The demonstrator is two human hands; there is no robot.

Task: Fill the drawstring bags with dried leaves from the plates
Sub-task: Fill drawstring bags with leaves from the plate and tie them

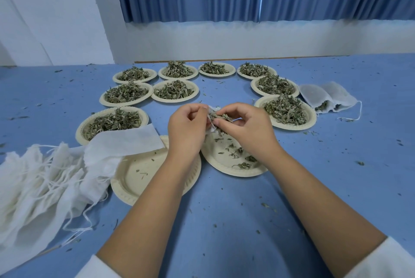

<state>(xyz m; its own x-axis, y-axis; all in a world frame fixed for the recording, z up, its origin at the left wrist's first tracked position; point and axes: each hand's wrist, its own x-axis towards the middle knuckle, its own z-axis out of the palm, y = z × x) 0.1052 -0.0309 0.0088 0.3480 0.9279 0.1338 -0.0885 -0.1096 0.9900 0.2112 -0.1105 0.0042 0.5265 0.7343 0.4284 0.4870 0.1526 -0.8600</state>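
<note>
Forearms enter over the desk's near edge. Left hand (187,127): grip pinched on the drawstring bag (211,129), mouth up over a near-empty plate (226,171), presumably so spills land there. Right hand (247,126): grip closed on a pinch of dried leaves (221,117) at that mouth.

Count:
- heaped plates (312,118) toward the far edge: nine
- second bare plate (130,190): one
- filled bags (332,96) toward the right edge: apparently two
- empty bags (33,188) at the left edge: number unclear
</note>
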